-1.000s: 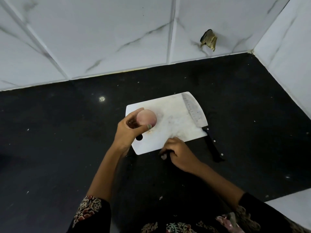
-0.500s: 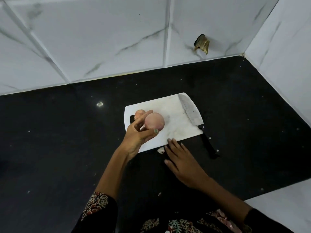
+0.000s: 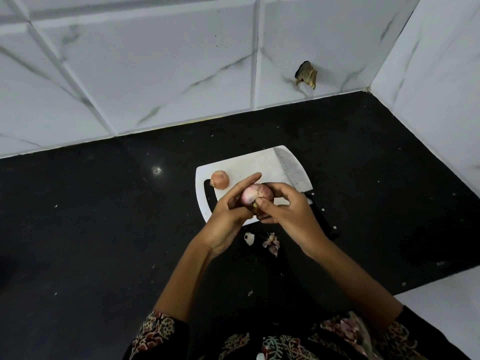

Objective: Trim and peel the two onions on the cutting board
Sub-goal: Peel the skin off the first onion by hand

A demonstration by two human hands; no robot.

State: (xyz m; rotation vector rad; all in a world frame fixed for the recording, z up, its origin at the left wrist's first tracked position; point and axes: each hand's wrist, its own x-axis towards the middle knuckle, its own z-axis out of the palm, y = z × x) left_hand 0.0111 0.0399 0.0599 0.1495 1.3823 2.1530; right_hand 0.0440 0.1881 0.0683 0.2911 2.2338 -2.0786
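Both hands close round one onion, lifted just above the near edge of the cutting board (image 3: pixel 249 162). Her left hand (image 3: pixel 228 216) cradles the pinkish onion (image 3: pixel 255 196) from the left and below, fingers curled about it, with the forefinger sticking out straight past its top. Her right hand (image 3: pixel 288 211) comes in from the other side, thumb and fingertips pinching at the end of the onion that faces her, where a bit of darker skin shows. Much of the onion looks pale and purple-streaked.

A second onion (image 3: pixel 220 179), smaller and still in its brown skin, sits on the left part of the white board, just beside the slot handle (image 3: pixel 207 196) cut into that end. It lies apart from the hands.

Along the right edge of the board rests a cleaver (image 3: pixel 292 168), blade pointing toward the wall, its dark handle running off the board onto the counter behind the right hand.

On the black countertop (image 3: pixel 104 229), just in front of the board and beneath the wrists, lie two small scraps of onion trimming (image 3: pixel 270 241), one whitish, one purplish and ragged.

White marble-look tiles (image 3: pixel 155 74) back the counter, and one has a broken hole (image 3: pixel 306 75) near the corner. Patterned sleeves cover both forearms at the bottom of view.
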